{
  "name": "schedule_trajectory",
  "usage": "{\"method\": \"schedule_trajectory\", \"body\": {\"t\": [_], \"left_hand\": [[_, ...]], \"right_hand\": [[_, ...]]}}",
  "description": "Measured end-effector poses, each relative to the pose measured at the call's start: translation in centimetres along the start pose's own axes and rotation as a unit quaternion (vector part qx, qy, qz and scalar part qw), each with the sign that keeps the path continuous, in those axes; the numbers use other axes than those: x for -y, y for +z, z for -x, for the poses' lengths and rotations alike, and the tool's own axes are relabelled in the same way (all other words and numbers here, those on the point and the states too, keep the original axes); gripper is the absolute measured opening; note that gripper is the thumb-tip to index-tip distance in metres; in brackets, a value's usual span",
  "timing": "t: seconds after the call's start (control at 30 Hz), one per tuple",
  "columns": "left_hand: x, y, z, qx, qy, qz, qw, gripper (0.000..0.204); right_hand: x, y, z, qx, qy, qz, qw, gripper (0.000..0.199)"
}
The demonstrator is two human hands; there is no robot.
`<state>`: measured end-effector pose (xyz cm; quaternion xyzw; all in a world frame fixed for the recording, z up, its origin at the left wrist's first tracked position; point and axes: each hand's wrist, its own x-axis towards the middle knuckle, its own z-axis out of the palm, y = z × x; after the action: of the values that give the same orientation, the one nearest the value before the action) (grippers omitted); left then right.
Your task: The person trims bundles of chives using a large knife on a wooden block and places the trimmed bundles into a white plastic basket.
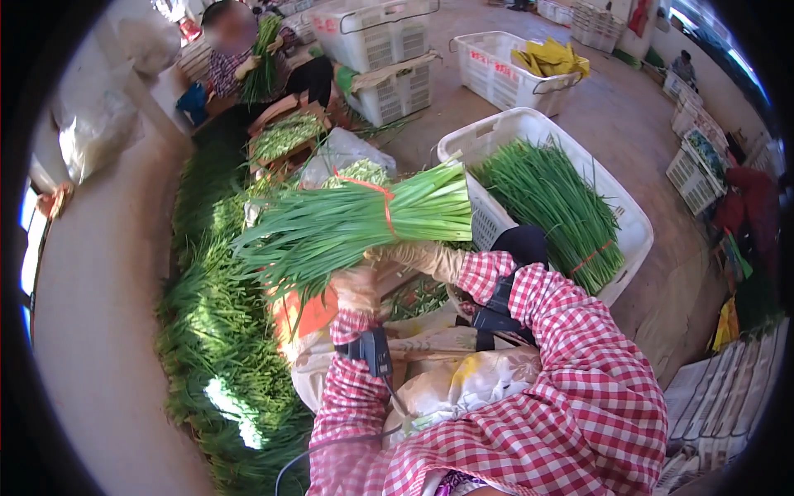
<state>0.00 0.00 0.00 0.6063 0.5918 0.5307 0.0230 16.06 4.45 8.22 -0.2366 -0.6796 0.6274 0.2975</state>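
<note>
A thick bunch of garlic chives (347, 225), bound with a red tie (387, 202), lies sideways in front of me, pale cut stems to the right and green leaf tips to the left. My right hand (426, 258), in a light glove, grips its near side below the tie. Also gloved, my left hand (356, 289) holds it from beneath the leaves; its fingertips are hidden by them. Right of the bunch, a white plastic crate (633, 217) contains more chives (550, 202), with a red tie showing near their lower end.
A long heap of loose chives (219, 331) runs along the wall at my left. Trimmings cover a small stand (285, 136) ahead. Beyond it, another person (256, 62) sits holding chives. Stacked white crates (389, 87) and a crate with yellow cloth (504, 78) stand farther back.
</note>
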Motion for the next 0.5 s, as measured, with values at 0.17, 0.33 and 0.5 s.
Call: {"method": "schedule_trajectory", "body": {"t": [0.17,0.33,0.5], "left_hand": [[-6.7,-1.2,-0.9,0.174,-0.298,0.734,0.585,0.057],[-5.8,-10.2,0.5,0.594,-0.281,0.521,0.546,0.059],[-8.3,-14.3,-5.2,0.196,-0.047,0.281,0.938,0.086]], "right_hand": [[1.6,-0.1,-1.5,-0.152,-0.118,-0.131,0.972,0.062],[2.0,-2.3,-2.3,-0.188,-0.092,-0.141,0.968,0.061],[5.2,0.3,-1.0,-0.134,-0.116,0.196,0.964,0.074]]}}
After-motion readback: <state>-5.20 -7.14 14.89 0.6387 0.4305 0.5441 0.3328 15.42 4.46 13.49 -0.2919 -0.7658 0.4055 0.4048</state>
